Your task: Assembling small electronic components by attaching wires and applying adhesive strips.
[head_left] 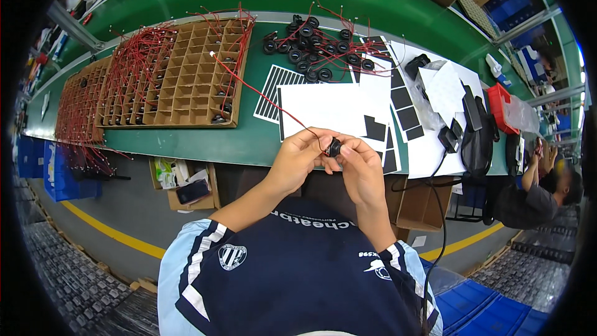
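Observation:
Both hands meet in front of my chest at the table's near edge, around a small round black part [334, 147] that looks like a little speaker. My left hand [297, 160] pinches its left side, where a thin red wire [264, 95] comes out. This wire runs up and left to a small white connector beside the cardboard tray. On the other side, my right hand [362, 171] grips the part between thumb and fingers. Just beyond the hands lie white sheets [320, 106]. Farther back is a loose pile of similar black round parts [305, 43] with red wires.
A divided cardboard tray [186, 127] at left holds wired parts in some cells; another tray [78, 99] stands beyond it. Black-striped sheets [268, 96] lie mid-table. At right are a black bag [477, 146], a red bin [497, 109] and a black cable [443, 224]. Another person [535, 196] sits far right.

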Tool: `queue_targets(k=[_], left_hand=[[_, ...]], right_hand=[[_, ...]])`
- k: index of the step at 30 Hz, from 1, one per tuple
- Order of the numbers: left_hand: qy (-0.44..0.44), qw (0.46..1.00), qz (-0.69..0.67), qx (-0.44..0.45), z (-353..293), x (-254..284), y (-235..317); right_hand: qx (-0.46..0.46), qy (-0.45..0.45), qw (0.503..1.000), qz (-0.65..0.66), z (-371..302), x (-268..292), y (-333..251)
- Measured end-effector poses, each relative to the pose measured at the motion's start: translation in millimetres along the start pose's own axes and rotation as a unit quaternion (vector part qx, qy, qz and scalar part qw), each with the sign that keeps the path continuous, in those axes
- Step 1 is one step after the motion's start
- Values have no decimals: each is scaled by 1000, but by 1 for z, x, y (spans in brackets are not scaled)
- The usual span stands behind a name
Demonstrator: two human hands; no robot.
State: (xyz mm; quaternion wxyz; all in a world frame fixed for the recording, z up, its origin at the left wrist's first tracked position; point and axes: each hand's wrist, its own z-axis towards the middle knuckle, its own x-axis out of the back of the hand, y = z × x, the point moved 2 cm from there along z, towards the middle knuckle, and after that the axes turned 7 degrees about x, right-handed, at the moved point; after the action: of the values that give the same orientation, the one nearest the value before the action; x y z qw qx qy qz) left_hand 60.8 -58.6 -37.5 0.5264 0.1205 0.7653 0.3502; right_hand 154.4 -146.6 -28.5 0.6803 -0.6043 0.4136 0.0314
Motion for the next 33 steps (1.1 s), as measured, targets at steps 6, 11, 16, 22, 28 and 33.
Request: queue_targets(k=[6, 11, 16, 22, 28, 33], left_hand=[[4, 1000, 31, -2, 7, 9, 4], [-23, 998, 56, -25, 4, 9, 9], [-19, 997, 63, 27, -1, 27, 6], [59, 994, 53, -70, -16, 47, 34], [63, 993, 56, -88, -17, 54, 46], [69, 992, 63, -90, -6, 63, 47]], right_hand=[[27, -23, 999, -11, 12, 2, 8], [60, -78, 995, 0, 13, 1, 11], [26, -127, 990, -60, 17, 4, 16], [187, -190, 878, -398, 75, -27, 22], [340, -168, 569, -730, 120, -30, 74], [364, -169, 584, -706, 121, -30, 77]])
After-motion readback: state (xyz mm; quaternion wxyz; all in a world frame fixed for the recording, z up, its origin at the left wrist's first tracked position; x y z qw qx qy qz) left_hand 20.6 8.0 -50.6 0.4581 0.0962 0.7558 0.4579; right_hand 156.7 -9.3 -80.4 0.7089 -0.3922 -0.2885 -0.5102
